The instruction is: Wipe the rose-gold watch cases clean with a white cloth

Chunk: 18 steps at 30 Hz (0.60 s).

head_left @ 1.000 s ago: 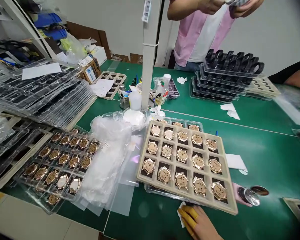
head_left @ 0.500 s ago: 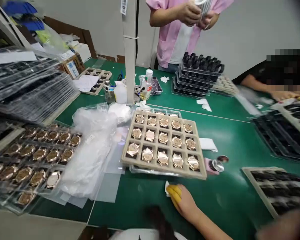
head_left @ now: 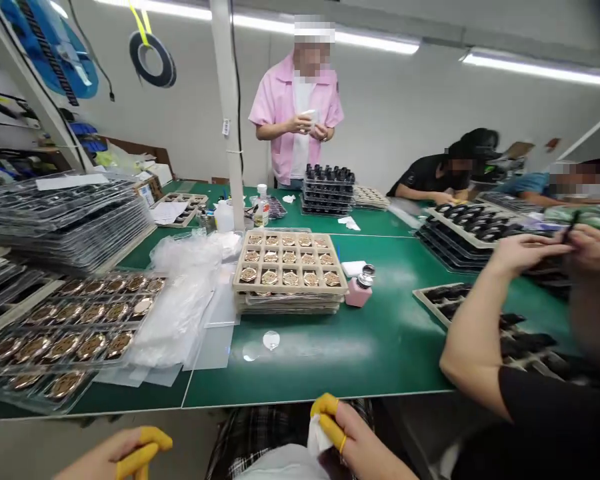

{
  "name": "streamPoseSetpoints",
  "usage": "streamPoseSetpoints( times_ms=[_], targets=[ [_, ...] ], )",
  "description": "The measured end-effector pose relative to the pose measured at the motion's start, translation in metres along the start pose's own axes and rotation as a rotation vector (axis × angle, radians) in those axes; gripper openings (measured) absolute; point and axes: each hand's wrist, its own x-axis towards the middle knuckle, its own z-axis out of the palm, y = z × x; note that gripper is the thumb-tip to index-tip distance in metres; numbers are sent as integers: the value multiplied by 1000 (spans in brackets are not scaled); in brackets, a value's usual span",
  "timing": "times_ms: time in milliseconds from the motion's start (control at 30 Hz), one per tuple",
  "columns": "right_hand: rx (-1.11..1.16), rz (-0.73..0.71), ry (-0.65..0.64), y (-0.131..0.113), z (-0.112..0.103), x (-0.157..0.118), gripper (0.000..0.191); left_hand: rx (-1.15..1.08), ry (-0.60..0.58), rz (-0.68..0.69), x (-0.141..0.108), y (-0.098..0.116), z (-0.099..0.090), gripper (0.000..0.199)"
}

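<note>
My right hand (head_left: 347,433), with yellow finger cots on thumb and finger, pinches a crumpled white tissue (head_left: 318,435) over my lap, just off the table's front edge. My left hand (head_left: 125,457) is low at the left, also in yellow finger cots. Its fingers are curved and apart, with nothing visible between them. Beyond both hands, a beige compartment tray (head_left: 280,288) of gold-coloured watch cases tops a stack of trays. A pink bottle with a metal top (head_left: 359,293) touches or nearly touches the stack's right side. A small round pale disc (head_left: 271,341) lies on the green table (head_left: 320,360).
Clear trays of watch cases (head_left: 75,327) and plastic bags (head_left: 180,300) cover the left side, with tall stacked trays (head_left: 80,220) behind. A post (head_left: 230,133) rises mid-table. At right, a co-worker's arm (head_left: 475,327) reaches over a tray of black parts (head_left: 450,300). Others work beyond.
My right hand has drawn back from the tabletop to my lap with the tissue. My left hand has come into clear view. The head view has tilted up, and the co-worker's arm shows at right.
</note>
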Motion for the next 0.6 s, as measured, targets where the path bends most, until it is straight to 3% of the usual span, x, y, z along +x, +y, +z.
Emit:
streamPoseSetpoints(
  times_ms=[67,133,233,300,333,367,467,600],
  targets=[
    [26,146,-58,12,-8,-31,18,4,18,73,-3,32,-18,68],
    [138,263,-26,29,-26,-54,20,64,-24,134,1,77,-26,60],
    [378,387,294,33,-53,-58,26,161,-125,258,17,148,-15,44],
    [533,282,501,14,-63,-37,25,226,-131,383,32,190,4,38],
    [654,233,544,0,-65,-20,25,244,-96,452,41,207,15,36],
    [786,190,544,-16,-64,-1,27,265,-78,526,50,222,26,33],
    [884,111,457,-61,-56,56,32,147,23,683,74,249,56,40],
    [935,49,309,-94,-43,104,32,177,374,941,90,256,70,53]
  ],
)
